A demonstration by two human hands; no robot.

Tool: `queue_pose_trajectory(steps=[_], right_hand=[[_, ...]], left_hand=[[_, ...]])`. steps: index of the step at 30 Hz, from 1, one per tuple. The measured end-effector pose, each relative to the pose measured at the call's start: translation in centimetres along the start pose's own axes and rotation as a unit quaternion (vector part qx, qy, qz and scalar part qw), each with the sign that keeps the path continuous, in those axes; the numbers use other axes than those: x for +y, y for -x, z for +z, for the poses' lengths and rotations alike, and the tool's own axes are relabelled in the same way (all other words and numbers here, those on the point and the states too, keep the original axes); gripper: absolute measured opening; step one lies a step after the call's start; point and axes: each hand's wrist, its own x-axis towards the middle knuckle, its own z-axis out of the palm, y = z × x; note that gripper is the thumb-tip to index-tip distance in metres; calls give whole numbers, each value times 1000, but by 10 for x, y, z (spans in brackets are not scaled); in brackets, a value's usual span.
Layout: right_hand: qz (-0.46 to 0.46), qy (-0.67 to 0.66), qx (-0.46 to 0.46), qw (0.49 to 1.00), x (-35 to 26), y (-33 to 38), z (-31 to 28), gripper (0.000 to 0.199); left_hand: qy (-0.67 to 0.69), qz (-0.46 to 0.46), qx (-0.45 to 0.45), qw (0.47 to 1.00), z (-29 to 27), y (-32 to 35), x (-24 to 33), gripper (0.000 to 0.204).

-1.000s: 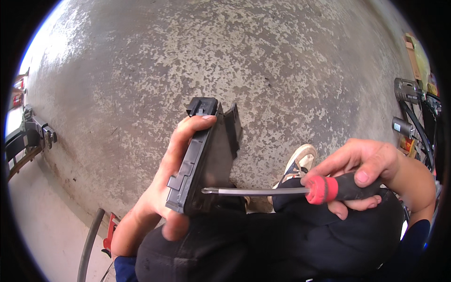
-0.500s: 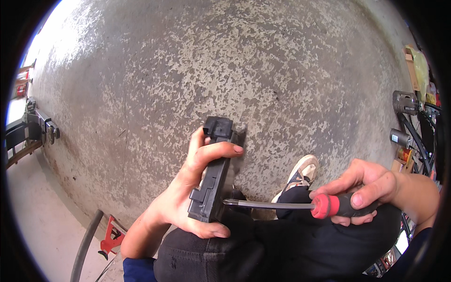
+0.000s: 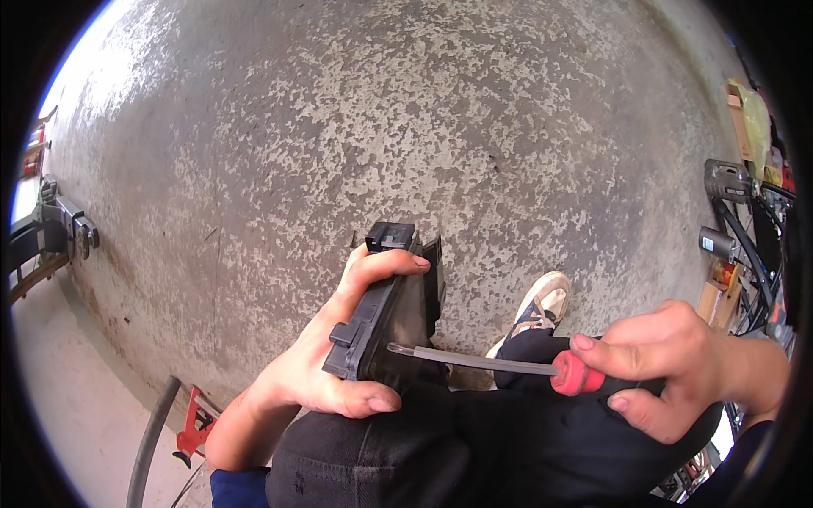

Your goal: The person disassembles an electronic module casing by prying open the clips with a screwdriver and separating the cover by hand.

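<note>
My left hand (image 3: pixel 334 326) grips a black plastic housing (image 3: pixel 385 317) above my left thigh, fingers over its far end and thumb below the near end. A raised block sits at the far end, and a flat, greyish face is turned to the right. In my right hand (image 3: pixel 669 360) is a screwdriver (image 3: pixel 483 361) with a red and black handle and a long shaft. Its tip points left and lies in front of the housing's right face; whether it touches cannot be made out. My palm hides much of the handle.
Worn, patchy concrete floor (image 3: pixel 373 118) spreads ahead. A red metal stand (image 3: pixel 196 427) and a dark hose or bar (image 3: pixel 154 440) are at lower left, and a black metal-armed piece (image 3: pixel 72 224) at far left. Cylindrical parts (image 3: pixel 728 180), boxes and cables crowd the right edge. My shoe (image 3: pixel 542 305) rests on the floor.
The housing has turned, so more of its right face shows. My right hand has shifted its grip on the screwdriver, and the tip has moved slightly left and up.
</note>
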Motion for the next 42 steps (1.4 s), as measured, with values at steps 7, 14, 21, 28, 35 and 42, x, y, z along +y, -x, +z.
queue_pose_trajectory(steps=[7, 14, 21, 28, 35, 42], right_hand=[[-56, 314, -27, 947, -16, 0, -7, 58], [259, -491, -9, 832, -8, 13, -23, 61], [43, 46, -43, 997, -1, 11, -12, 63], [-30, 167, 40, 985, -10, 11, -13, 57], [315, -476, -105, 814, 3, 12, -26, 67], [-24, 377, -8, 926, -29, 7, 0, 53]], left_hand=[[75, -29, 13, 997, 5, -4, -1, 112], [55, -22, 18, 998, 6, -6, -3, 122], [59, -31, -16, 998, 8, -10, -4, 116], [80, -27, 9, 996, 9, -8, -5, 120], [0, 25, -16, 1000, 1, -8, -8, 121], [108, -68, 33, 991, 13, -5, -2, 121]])
